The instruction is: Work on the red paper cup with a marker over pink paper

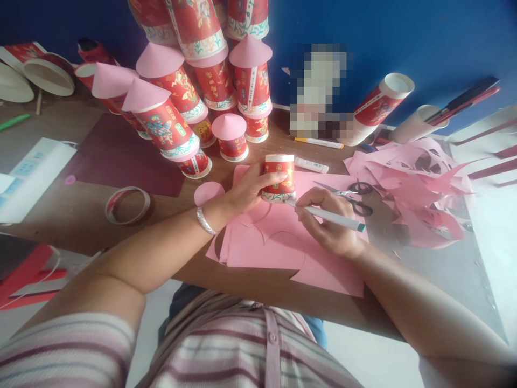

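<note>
Your left grip [252, 188] was closed around one red paper cup [278, 178], thumb laid across its printed front. Your right grip [327, 221] was clenched on one white marker [335, 216], green at the rear end, its tip at the cup's pale lower band, where green line-work showed. Position of cup: in front of you, over the upper part of the pink sheets [250, 250]; whether its base touched them, you could not tell from this angle.

Also listed, on the brown counter [86, 213] before you:
– Scissors [361, 188], one pair, dark-handled, blades parted, lay just beyond your right grip.
– Pink offcuts [420, 183], a loose heap, sat to the right of the scissors.
– White tube [311, 165], one, lay just behind the cup.
– Pink disc [209, 193], one, lay beside your left wrist, which bore a silver bracelet [205, 221].
– Tape roll [127, 206], one, lay farther left, near a dark red sheet [133, 151].
– Red cup towers [167, 129], several, stood or leaned toward the blue wall [388, 32], many under pink cones.
– Pen holder [418, 125], one, pale, stood at the far right, with pens inside.
</note>
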The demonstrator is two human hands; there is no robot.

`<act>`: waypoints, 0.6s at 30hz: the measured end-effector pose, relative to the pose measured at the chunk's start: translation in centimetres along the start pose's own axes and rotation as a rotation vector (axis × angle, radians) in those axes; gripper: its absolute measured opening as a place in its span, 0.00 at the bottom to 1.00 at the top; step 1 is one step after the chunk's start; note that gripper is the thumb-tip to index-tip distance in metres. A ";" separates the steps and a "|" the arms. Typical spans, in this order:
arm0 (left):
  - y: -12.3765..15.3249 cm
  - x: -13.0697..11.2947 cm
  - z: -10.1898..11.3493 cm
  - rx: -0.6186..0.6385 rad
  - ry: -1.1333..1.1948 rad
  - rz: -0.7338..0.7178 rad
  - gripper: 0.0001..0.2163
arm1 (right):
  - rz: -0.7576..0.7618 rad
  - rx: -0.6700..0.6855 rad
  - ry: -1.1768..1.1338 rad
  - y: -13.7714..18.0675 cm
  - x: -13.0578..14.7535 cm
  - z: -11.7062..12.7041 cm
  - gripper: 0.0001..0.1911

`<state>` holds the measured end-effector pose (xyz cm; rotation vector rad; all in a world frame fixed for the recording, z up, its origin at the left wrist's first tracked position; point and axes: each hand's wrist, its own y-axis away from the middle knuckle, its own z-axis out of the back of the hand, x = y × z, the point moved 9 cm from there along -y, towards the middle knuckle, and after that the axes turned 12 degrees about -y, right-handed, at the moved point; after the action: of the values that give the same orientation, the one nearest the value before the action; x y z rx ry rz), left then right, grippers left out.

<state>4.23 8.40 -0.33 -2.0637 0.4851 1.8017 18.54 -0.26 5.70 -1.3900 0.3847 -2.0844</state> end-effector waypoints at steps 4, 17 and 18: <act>0.0 0.0 0.6 -0.058 -0.059 -0.019 0.17 | -0.051 -0.002 0.008 -0.1 -0.4 0.2 0.05; -0.2 0.9 0.8 -0.060 -0.069 -0.013 0.20 | -0.100 -0.018 0.020 -0.2 -0.4 0.5 0.06; -0.2 1.0 0.8 -0.056 -0.066 -0.009 0.20 | -0.104 -0.016 0.018 -0.2 -0.4 0.5 0.06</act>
<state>3.80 8.94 -1.36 -2.0323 0.4111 1.8915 19.09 0.20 5.70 -1.4283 0.3438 -2.1831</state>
